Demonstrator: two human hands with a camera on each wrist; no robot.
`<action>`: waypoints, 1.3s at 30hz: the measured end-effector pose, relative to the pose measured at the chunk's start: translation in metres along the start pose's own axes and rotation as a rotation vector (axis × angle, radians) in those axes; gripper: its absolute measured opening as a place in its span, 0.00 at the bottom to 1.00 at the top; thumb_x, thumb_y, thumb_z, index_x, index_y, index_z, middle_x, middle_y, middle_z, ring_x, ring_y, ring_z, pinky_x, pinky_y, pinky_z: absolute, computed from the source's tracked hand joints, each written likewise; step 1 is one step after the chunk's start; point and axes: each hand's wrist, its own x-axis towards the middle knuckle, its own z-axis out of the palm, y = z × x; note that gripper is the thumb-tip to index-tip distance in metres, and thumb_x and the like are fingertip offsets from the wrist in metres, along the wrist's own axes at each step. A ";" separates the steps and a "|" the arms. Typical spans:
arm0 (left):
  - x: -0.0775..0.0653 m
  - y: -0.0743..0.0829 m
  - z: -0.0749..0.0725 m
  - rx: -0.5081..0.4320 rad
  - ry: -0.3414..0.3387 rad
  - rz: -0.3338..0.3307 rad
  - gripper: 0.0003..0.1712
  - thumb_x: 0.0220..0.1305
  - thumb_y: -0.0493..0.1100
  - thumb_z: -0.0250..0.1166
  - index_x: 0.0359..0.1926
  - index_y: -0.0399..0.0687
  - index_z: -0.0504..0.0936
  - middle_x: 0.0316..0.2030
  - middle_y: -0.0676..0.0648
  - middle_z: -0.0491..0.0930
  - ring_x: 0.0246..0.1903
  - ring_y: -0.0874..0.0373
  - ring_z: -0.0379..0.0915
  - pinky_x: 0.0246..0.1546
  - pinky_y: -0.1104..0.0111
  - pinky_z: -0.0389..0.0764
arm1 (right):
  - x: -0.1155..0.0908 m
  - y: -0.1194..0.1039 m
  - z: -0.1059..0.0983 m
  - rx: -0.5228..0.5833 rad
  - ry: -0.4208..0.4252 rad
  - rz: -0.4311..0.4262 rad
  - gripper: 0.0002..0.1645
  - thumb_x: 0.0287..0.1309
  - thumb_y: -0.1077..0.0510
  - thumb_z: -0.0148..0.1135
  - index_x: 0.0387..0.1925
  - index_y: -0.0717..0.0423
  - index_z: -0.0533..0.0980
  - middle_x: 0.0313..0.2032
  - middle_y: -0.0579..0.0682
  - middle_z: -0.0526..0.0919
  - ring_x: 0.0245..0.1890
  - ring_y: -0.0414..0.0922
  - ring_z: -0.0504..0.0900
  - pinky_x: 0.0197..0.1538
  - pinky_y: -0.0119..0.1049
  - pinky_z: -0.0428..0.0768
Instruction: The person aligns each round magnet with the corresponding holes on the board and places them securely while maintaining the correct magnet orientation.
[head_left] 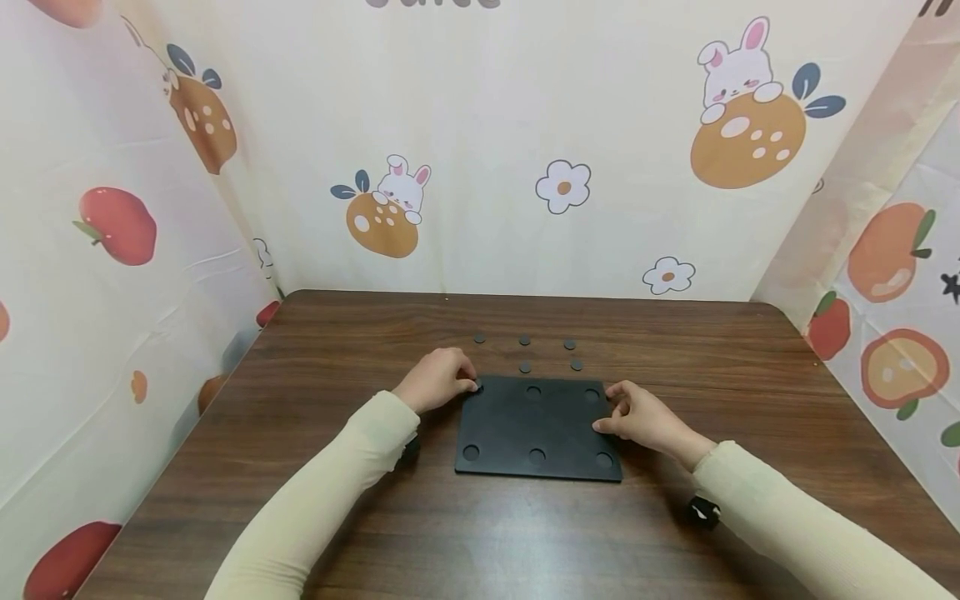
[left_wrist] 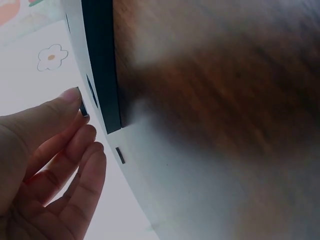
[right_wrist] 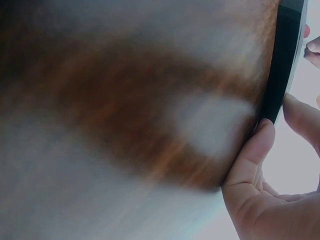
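A flat black board (head_left: pixel 536 421) with several round recesses along its far and near edges lies on the table. At its far left corner my left hand (head_left: pixel 438 381) pinches a small dark disc (left_wrist: pixel 83 106) between thumb and forefinger, close over the corner recess. The other fingers of that hand are loosely bent. My right hand (head_left: pixel 643 418) holds the board's right edge, the thumb on the top face and a fingertip against the side. In the right wrist view the edge of the board (right_wrist: pixel 286 55) shows between these digits.
Several more dark discs (head_left: pixel 524 340) lie in two loose rows on the wooden table (head_left: pixel 360 333) beyond the board. A printed curtain (head_left: pixel 480 108) hangs behind the table and on both sides. Dark wrist cameras (head_left: pixel 703 512) sit under the sleeves.
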 end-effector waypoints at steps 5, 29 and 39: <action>0.000 0.002 0.001 0.005 -0.008 -0.001 0.06 0.60 0.43 0.71 0.38 0.48 0.88 0.38 0.51 0.82 0.36 0.60 0.77 0.41 0.66 0.80 | 0.000 0.000 0.000 -0.003 -0.004 -0.005 0.38 0.56 0.52 0.71 0.60 0.66 0.64 0.28 0.52 0.76 0.26 0.45 0.74 0.31 0.37 0.72; 0.001 0.001 0.007 0.044 0.000 0.025 0.05 0.60 0.43 0.71 0.36 0.48 0.89 0.37 0.51 0.84 0.38 0.58 0.78 0.42 0.64 0.80 | -0.002 -0.001 -0.001 -0.023 0.005 -0.011 0.39 0.56 0.52 0.71 0.61 0.67 0.64 0.29 0.53 0.76 0.26 0.45 0.74 0.30 0.38 0.72; 0.000 0.001 0.008 0.061 0.004 0.033 0.05 0.61 0.43 0.70 0.37 0.48 0.89 0.37 0.51 0.83 0.37 0.59 0.78 0.41 0.65 0.80 | -0.001 0.000 -0.001 -0.016 -0.001 -0.011 0.39 0.56 0.52 0.71 0.61 0.67 0.64 0.29 0.53 0.76 0.26 0.45 0.74 0.30 0.38 0.72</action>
